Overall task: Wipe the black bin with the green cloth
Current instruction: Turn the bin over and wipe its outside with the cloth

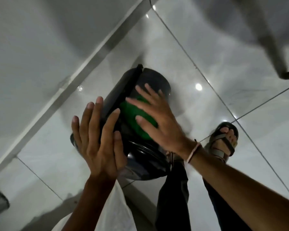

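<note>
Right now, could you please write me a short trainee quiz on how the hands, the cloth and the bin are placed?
1. True or false: the green cloth lies on the floor beside the black bin.
2. Which hand presses the cloth against the bin? A) left hand B) right hand C) neither
3. Fill in: the left hand rests flat and open on the bin's ____ side, steadying it.

Key
1. False: the cloth is pressed against the bin's dark side.
2. B: the right hand lies spread over the cloth.
3. Left, as seen from the head camera, beside the bin's dark strip.
</note>
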### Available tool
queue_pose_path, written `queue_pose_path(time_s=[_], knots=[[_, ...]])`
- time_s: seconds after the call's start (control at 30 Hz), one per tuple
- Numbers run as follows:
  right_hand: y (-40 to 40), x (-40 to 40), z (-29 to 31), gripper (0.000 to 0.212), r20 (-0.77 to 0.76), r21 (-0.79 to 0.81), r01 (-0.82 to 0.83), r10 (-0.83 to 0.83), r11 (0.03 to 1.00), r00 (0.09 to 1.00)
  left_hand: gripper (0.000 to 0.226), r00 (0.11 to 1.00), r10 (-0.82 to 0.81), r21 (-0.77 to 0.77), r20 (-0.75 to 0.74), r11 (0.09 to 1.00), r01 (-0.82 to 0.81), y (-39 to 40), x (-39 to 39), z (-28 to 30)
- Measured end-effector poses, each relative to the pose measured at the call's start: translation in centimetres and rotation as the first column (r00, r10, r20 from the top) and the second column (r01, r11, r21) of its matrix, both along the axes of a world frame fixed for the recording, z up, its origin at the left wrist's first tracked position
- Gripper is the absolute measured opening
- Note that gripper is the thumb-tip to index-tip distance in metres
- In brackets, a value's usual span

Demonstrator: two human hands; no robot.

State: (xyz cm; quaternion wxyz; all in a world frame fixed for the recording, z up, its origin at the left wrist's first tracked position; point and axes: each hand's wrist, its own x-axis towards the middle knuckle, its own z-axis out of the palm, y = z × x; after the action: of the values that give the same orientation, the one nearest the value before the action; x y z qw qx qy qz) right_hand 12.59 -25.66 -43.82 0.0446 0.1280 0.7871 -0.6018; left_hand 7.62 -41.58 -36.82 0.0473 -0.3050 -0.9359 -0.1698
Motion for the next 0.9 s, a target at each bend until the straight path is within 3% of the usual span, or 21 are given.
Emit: queue_pose_path(time_s=[0.13,0.2,0.27,0.37,0.47,0.57,0.7,0.8,0.9], knots=[[3.8,-5.2,-5.6,0.043,0.306,-0.056,0.270,-0.241,0.961,0.921,0.036,0.999,-0.030,0.049,-0.044,0.998,0.032,-0.6,0.2,-0.4],[5.2,-8.0,-6.9,0.041,0.428,-0.146,0.335,-0.246,0.931,0.870,0.038,0.998,0.003,0.077,-0.057,0.997,0.002,-0.3,-0.4,-0.4],[5.3,-9.7,-5.6,0.040,0.415,-0.184,0.289,-0.192,0.940,0.889,0.040,0.998,0.052,0.081,-0.021,0.995,-0.050,0.4,-1.7,-0.3],[2.9,-7.7,0.0,0.042,0.175,-0.200,0.081,-0.046,0.976,0.984,0.040,1.000,0.016,0.075,-0.002,0.997,-0.016,1.0,-3.3,0.1],[1.0,-2.9,3.0,0.045,0.021,-0.206,-0.084,0.090,0.975,0.996,0.044,0.997,-0.077,0.061,0.024,0.995,0.076,0.7,-2.9,0.2],[2.3,-2.9,0.1,0.042,0.143,-0.214,0.049,-0.018,0.976,0.990,0.046,0.995,-0.100,0.037,0.020,0.994,0.099,0.0,-1.1,0.2],[5.0,-8.2,-4.5,0.038,0.431,-0.180,0.322,-0.220,0.929,0.875,0.042,0.996,-0.090,0.019,-0.020,0.996,0.090,0.1,0.1,-0.3],[4.4,-8.6,-2.4,0.036,0.329,-0.237,0.140,-0.056,0.961,0.943,0.043,0.999,-0.042,0.032,-0.025,0.999,0.043,0.1,0.3,-0.4],[1.9,-4.5,2.2,0.039,0.018,-0.250,-0.192,0.203,0.949,0.979,0.049,0.998,-0.059,0.024,-0.018,0.998,0.059,-0.8,0.4,-0.6]])
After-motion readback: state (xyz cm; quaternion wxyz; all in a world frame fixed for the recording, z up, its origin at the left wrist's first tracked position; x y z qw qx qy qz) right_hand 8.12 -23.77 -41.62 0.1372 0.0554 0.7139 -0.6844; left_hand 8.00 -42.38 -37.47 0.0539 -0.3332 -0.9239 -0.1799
